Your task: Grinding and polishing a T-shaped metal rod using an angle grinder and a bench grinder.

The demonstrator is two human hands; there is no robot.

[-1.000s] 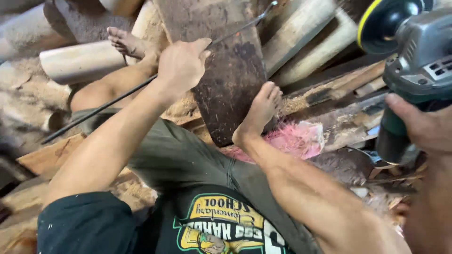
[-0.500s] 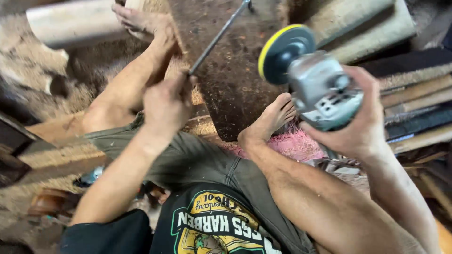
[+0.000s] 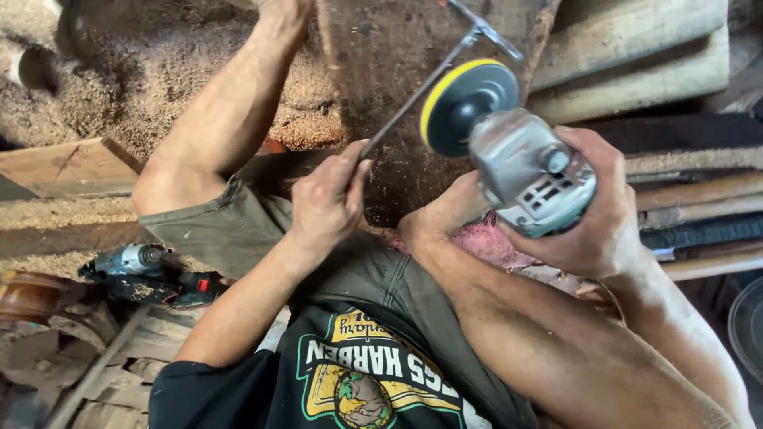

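Note:
My right hand grips a grey angle grinder at the upper right, its black backing disc with a yellow rim tilted up and to the left. My left hand holds the lower end of a thin metal spanner rod that slants up to the disc's top edge. Both hands are above my lap. A dark, rough wooden slab lies under the tools between my bare legs, and my right foot rests on it.
A cordless drill lies on the floor at the left beside wood offcuts and a brown turned piece. Sawdust covers the ground at the upper left. Stacked planks fill the upper right. A pink rag sits under my right leg.
The view has dropped and closed in. My right hand brought the grinder from the far right to the centre, and my left hand left the slab and took hold of the rod.

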